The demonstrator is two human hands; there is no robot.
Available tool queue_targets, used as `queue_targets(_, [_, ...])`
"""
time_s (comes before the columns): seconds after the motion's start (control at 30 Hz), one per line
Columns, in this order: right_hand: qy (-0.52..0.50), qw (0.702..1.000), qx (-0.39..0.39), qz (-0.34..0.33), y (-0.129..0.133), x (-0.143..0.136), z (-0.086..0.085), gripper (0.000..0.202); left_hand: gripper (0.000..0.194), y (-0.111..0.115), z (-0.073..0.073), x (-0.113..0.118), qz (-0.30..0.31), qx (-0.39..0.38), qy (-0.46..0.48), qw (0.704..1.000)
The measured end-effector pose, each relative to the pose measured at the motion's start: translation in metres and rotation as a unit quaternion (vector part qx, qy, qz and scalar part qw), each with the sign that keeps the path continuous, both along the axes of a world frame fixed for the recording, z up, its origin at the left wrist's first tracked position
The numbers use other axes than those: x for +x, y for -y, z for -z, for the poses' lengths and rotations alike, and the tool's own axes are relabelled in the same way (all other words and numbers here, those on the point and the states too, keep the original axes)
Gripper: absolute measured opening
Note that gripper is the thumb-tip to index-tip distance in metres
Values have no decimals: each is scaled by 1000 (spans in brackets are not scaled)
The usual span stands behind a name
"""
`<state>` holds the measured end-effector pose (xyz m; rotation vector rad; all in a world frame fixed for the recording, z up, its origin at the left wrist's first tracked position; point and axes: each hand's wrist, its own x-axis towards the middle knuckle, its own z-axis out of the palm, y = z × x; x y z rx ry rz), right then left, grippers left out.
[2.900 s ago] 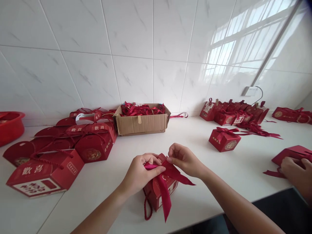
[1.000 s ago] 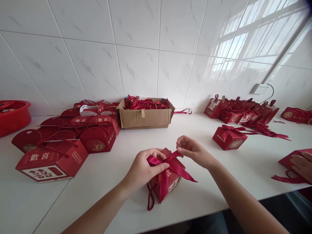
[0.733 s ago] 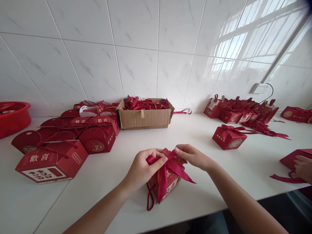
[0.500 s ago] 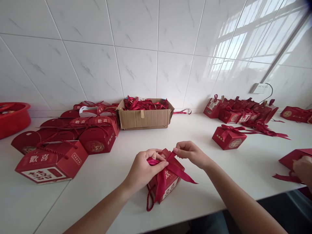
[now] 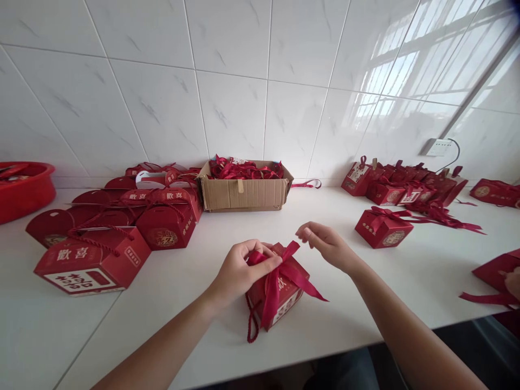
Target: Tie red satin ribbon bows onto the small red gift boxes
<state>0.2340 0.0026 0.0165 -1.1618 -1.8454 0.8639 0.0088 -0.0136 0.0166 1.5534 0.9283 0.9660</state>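
A small red gift box with gold and white print stands in front of me. Across its top runs a crimson satin ribbon, tied in a partly formed bow with tails hanging over the front. My left hand pinches a loop of this ribbon at the knot, between thumb and fingers. Just right of an upright ribbon end, my right hand hovers with loosely bent fingers, holding nothing. A twisted red cord handle dangles at the box's left side.
Several red boxes with cord handles are grouped at left, beside a red basin. A cardboard carton of ribbons stands by the tiled wall. Ribboned boxes sit to the right. A co-worker's hand holds another box at the right edge.
My right hand has let go of the ribbon end and moved slightly up and away. The left hand keeps its pinch on the ribbon. The view has shifted a little.
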Motion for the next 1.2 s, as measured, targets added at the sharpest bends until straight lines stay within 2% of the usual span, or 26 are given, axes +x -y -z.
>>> queue_targets(0.1, [38,996,82,17,7,-8,-11,28,28,-3,-2,-2,35,-29,60,997])
queue_targets(0.2, [109,983,145,-31,15,-25,-19,18,31,-6,0,-3,45,-70,87,993])
queue_targets(0.33, [200,960,181,-75,20,-42,-24,12,37,-9,1,-3,38,-100,119,987])
queue_targets(0.47, [248,944,193,-95,17,-45,-28,12,41,-9,0,-1,26,-126,118,985])
queue_targets(0.57, [268,936,200,-113,15,-45,-30,11,40,-10,0,0,12,-116,101,988])
queue_targets(0.77, [282,927,205,-138,13,-47,-31,10,46,-18,3,-3,-50,-13,21,998])
queue_targets(0.9, [280,925,209,-151,12,-46,-32,10,46,-20,2,-6,-61,31,-22,997])
queue_targets(1.1, [258,932,203,-155,15,-50,-31,9,41,-20,5,-9,-56,44,-28,997])
queue_targets(1.2, [189,958,155,-152,5,-35,-23,11,47,-22,7,-9,-34,19,-14,999])
